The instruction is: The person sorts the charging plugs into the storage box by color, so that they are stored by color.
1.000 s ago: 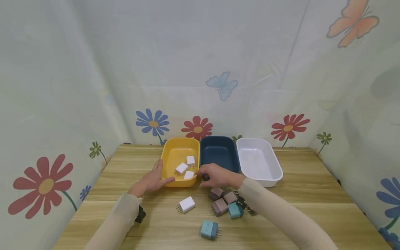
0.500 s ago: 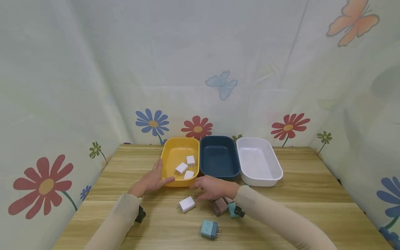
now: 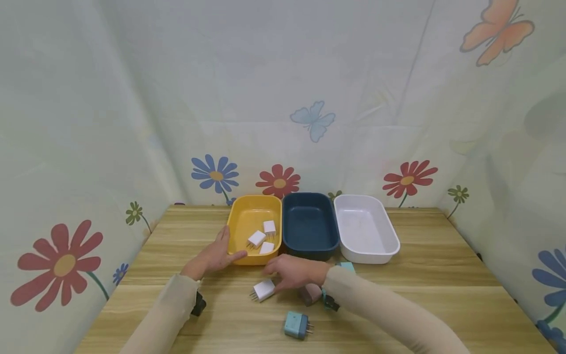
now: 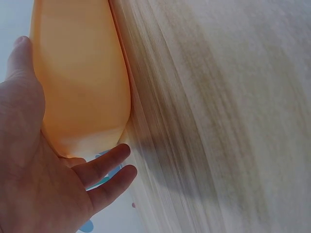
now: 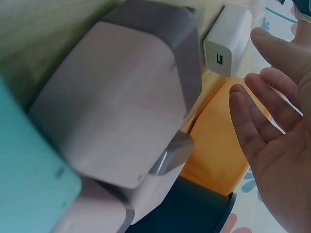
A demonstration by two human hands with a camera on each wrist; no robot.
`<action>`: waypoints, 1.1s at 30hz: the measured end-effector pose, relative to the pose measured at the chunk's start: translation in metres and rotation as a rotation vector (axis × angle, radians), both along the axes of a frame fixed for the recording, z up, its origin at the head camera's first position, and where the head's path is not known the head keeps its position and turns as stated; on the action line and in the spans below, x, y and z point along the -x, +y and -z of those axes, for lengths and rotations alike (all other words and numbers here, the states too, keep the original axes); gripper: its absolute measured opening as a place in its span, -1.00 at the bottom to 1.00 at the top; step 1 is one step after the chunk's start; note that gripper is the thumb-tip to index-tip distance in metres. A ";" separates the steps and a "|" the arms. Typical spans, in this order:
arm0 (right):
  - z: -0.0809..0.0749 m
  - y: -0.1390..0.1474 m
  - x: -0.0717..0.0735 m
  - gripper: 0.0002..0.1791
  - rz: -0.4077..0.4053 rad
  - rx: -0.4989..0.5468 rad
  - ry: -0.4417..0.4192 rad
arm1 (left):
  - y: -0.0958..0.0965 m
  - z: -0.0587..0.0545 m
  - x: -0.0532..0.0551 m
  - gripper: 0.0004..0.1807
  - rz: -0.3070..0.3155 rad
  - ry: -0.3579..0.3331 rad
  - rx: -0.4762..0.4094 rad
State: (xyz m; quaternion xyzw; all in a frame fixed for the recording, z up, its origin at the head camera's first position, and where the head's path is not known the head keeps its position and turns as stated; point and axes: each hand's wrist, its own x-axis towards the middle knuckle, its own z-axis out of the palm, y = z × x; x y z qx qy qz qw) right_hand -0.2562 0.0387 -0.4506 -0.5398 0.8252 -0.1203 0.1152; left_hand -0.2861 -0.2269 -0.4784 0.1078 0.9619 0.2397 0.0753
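Note:
My left hand point(image 3: 214, 254) rests against the near left corner of a yellow tray point(image 3: 247, 215). Its thumb lies at the front rim, and in the left wrist view the fingers are extended along the wall. Inside that tray are several white USB charger plugs point(image 3: 257, 239). On the table in front lies another white USB charger plug point(image 3: 264, 290), prongs pointing left. Over its right end reaches my right hand point(image 3: 295, 271); the right wrist view shows the fingers loosely extended beside the plug point(image 5: 226, 41), with a gap and nothing held.
A dark blue tray point(image 3: 311, 221) and a white tray point(image 3: 366, 223) stand right of the yellow one. Mauve chargers point(image 3: 311, 294) lie partly hidden under the right forearm, with teal ones. A teal charger point(image 3: 294, 324) lies nearer the front. Behind hangs a flowered cloth point(image 3: 283, 98).
My right hand has come away from the yellow tray's near right corner, moving down toward the white charger plug on the table. The left hand stays at the tray.

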 end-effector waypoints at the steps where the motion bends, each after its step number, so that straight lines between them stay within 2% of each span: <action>1: 0.001 -0.001 0.000 -0.52 -0.006 0.000 0.005 | 0.000 0.000 0.000 0.26 0.000 -0.001 0.000; 8: 0.009 -0.009 0.002 -0.54 -0.026 -0.029 0.051 | -0.002 0.001 0.000 0.24 0.004 0.005 0.001; 15: 0.016 -0.015 0.005 -0.55 -0.015 -0.067 0.007 | -0.001 0.002 0.001 0.23 0.008 0.022 0.007; 23: 0.021 -0.018 0.007 -0.54 0.008 -0.087 0.018 | -0.001 0.002 0.000 0.22 0.021 0.031 -0.002; 33: 0.021 -0.015 0.008 -0.58 -0.007 -0.086 0.029 | 0.000 0.003 0.001 0.23 0.012 0.030 -0.006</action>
